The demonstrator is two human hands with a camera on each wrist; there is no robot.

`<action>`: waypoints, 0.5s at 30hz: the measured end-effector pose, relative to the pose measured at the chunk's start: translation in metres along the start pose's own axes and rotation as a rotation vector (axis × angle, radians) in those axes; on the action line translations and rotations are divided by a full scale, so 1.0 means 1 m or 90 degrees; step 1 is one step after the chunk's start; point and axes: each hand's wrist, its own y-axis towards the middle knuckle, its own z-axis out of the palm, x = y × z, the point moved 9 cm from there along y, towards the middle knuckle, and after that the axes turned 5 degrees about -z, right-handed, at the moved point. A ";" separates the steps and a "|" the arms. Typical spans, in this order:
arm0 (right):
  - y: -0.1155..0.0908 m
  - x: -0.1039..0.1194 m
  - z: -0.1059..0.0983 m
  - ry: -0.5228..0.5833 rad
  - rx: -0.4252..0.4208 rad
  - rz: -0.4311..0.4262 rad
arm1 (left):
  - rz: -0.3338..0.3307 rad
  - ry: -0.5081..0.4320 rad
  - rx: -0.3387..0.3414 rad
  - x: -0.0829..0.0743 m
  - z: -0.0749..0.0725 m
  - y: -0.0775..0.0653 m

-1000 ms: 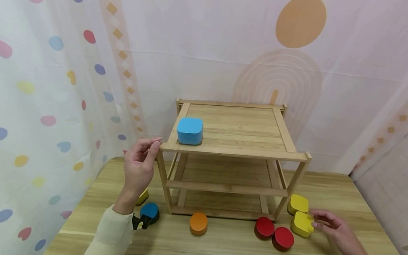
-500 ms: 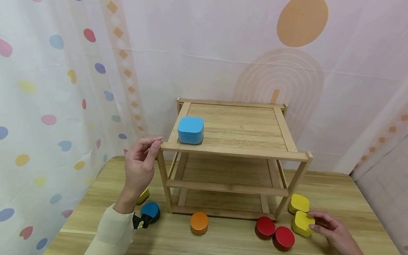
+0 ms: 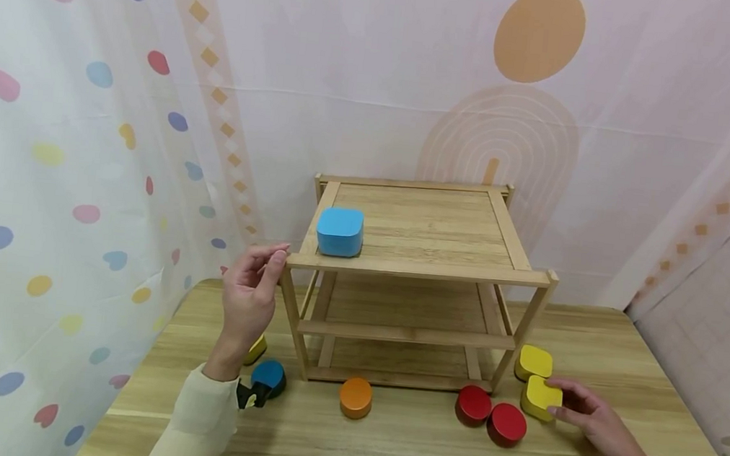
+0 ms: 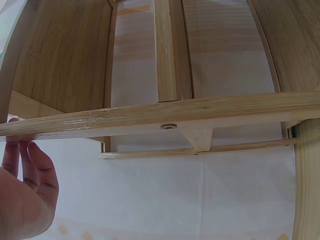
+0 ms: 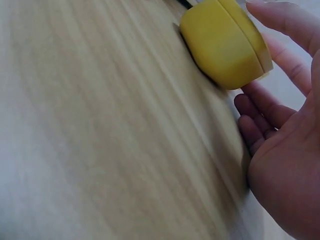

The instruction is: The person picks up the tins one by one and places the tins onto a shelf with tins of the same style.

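A light wooden three-tier shelf (image 3: 418,269) stands on the table. My left hand (image 3: 250,294) holds its front left corner at the top, thumb and fingertips at the post; in the left wrist view the fingers reach behind the post. A light blue rounded block (image 3: 340,232) sits on the top tier at the front left. On the right, my right hand (image 3: 599,421) is at a yellow rounded block (image 3: 541,398), thumb and index finger at its right side. In the right wrist view this yellow block (image 5: 222,45) rests on the table, the other fingers loosely bent beside it.
A second yellow block (image 3: 533,362) stands right behind the first. Two red round blocks (image 3: 473,405) and an orange one (image 3: 356,399) are in front of the shelf. A dark blue round block (image 3: 269,377) and another yellow block (image 3: 256,351) are partly hidden by my left arm.
My right hand has moved slightly left, its thumb and index finger now up against the near yellow block. The left hand has stayed at the shelf corner.
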 end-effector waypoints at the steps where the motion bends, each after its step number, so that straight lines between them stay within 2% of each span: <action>1: 0.000 -0.001 0.000 -0.001 -0.003 0.005 | 0.000 0.000 0.000 0.001 0.000 0.000; 15: 0.000 -0.005 -0.001 -0.004 -0.006 -0.004 | 0.007 -0.029 -0.002 0.002 0.000 0.000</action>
